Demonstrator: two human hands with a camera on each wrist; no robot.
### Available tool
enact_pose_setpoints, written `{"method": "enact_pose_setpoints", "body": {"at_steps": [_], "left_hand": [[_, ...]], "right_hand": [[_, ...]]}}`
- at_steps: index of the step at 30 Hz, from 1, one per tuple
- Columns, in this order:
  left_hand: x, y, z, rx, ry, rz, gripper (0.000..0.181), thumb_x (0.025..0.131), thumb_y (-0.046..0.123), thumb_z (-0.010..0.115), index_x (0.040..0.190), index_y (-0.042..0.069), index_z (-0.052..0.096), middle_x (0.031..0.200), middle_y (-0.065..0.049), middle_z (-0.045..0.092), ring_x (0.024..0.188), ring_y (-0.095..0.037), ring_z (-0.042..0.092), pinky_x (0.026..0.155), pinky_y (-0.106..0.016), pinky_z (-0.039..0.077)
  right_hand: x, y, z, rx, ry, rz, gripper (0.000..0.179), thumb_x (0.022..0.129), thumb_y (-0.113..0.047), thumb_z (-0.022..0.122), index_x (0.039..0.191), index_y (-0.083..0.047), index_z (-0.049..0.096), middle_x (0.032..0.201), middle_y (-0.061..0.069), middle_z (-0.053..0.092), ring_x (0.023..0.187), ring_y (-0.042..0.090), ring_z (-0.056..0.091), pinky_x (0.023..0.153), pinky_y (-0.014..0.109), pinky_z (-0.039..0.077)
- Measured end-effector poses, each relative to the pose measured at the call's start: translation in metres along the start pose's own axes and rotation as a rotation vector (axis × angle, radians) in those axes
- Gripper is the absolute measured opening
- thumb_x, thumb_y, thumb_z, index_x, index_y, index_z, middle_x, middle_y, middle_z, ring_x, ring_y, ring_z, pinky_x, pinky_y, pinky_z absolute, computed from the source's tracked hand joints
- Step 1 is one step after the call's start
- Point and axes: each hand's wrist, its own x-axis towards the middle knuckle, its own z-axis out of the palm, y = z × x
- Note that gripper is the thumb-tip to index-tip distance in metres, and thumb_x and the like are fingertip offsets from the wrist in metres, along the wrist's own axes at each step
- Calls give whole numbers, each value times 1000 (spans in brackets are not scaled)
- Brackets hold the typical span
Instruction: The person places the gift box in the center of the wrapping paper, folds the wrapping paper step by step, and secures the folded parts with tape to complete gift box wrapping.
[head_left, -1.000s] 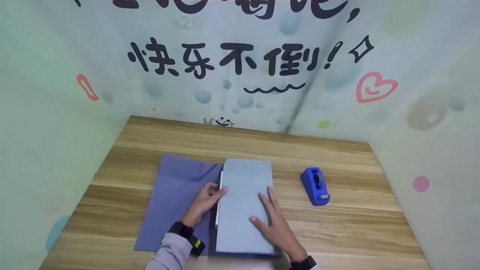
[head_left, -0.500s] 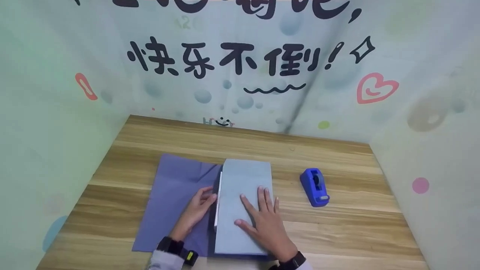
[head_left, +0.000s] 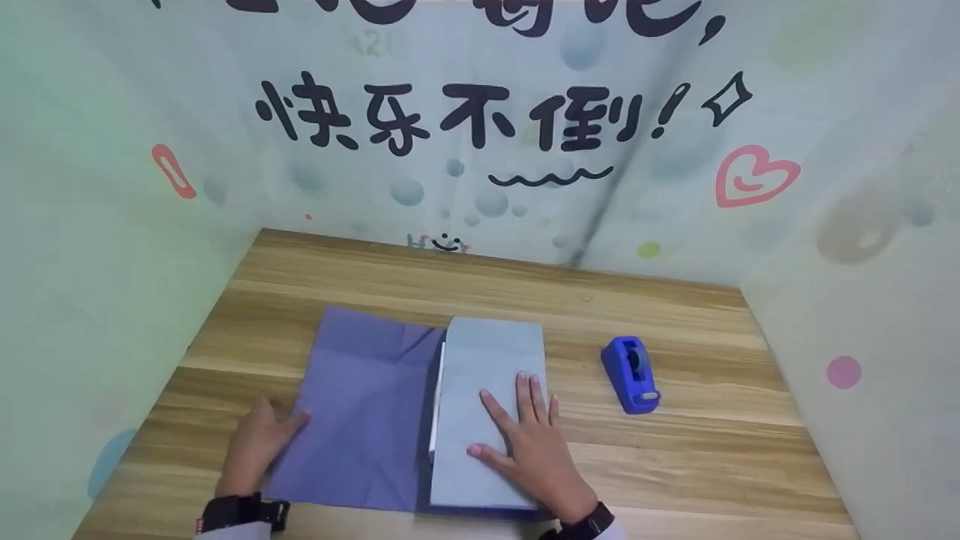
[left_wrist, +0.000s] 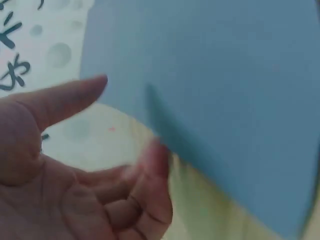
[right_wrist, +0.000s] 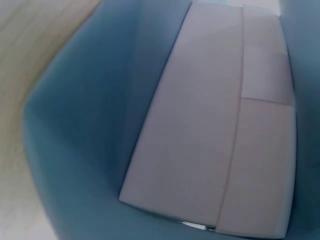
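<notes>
A blue-purple sheet of paper (head_left: 360, 412) lies on the table, its right part folded over as a pale blue flap (head_left: 491, 352). A thin white edge of a box shows along the flap's left side; in the right wrist view the white box (right_wrist: 185, 130) has seams and sits between blue paper walls. My right hand (head_left: 529, 457) rests on the flap with fingers spread. At the sheet's left edge is my left hand (head_left: 262, 439), thumb over the margin. In the left wrist view its thumb and fingers stand apart, a blurred fingertip (left_wrist: 159, 152) right at the paper's edge.
A blue tape dispenser (head_left: 630, 375) stands to the right of the paper on the wooden table (head_left: 712, 352). Printed fabric walls (head_left: 480, 202) enclose the table at the back and on both sides.
My left hand has moved from the flap's left edge out to the sheet's left edge. My right hand shifted onto the flap, fingers spread, and then stayed there.
</notes>
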Motion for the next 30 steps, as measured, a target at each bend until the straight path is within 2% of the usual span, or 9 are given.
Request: {"method": "enact_pose_setpoints", "body": {"at_steps": [2,5,6,10,15,19,23,27,30], "left_hand": [[1,-3,-2,-14,-8,16,49,91,35,54,107,-11,53,91,-27,58,82,-36,57,70,-40,48],[-2,0,-4,-52,16,67,31,92,30,54,80,1,53,71,-6,49,67,-18,47,58,-28,37],[-4,4,-5,-81,32,86,30,93,29,54,78,4,50,71,-2,47,67,-15,44,58,-27,35],[-18,32,-10,-184,94,187,26,94,27,54,87,3,54,88,-6,58,80,-13,51,67,-25,40],[-35,78,-7,-285,100,325,18,93,19,55,86,3,53,88,-5,57,76,-9,53,67,-22,42],[-44,113,7,-342,88,444,13,91,14,58,85,3,56,81,-4,58,70,-8,53,64,-21,43],[-44,142,27,-339,70,572,12,89,12,60,83,3,59,84,-6,59,76,-13,54,71,-25,47],[-44,163,49,-287,38,702,15,89,15,60,80,4,58,89,-9,56,84,-18,53,78,-33,49],[-44,175,67,-249,5,769,17,90,16,58,79,3,55,88,-9,55,86,-20,53,77,-36,49]], "right_hand": [[0,0,-1,9,-8,8,71,81,-70,45,141,-30,40,149,29,21,138,46,17,103,68,21],[0,1,-4,25,-37,23,72,81,-70,44,141,-31,39,150,29,20,139,46,15,103,69,20],[0,1,-5,33,-49,28,73,81,-70,45,142,-30,39,150,28,19,139,46,14,103,69,19],[0,3,-12,82,-82,49,76,80,-70,47,142,-27,38,151,25,18,138,48,11,103,71,16],[-1,3,-19,127,-65,34,74,80,-66,51,141,-25,41,151,23,22,137,49,13,101,73,15],[-2,5,-20,149,-52,21,72,80,-64,53,140,-25,43,150,23,24,136,51,17,100,74,16],[-4,6,-20,197,-48,18,71,80,-62,55,139,-24,44,150,25,25,135,53,17,99,72,21],[-6,8,-20,331,-14,46,67,84,-53,58,139,-18,45,150,27,21,135,53,15,101,68,25],[-7,11,-23,478,28,132,64,88,-44,59,141,-13,41,151,27,16,137,49,14,105,63,23]]}}
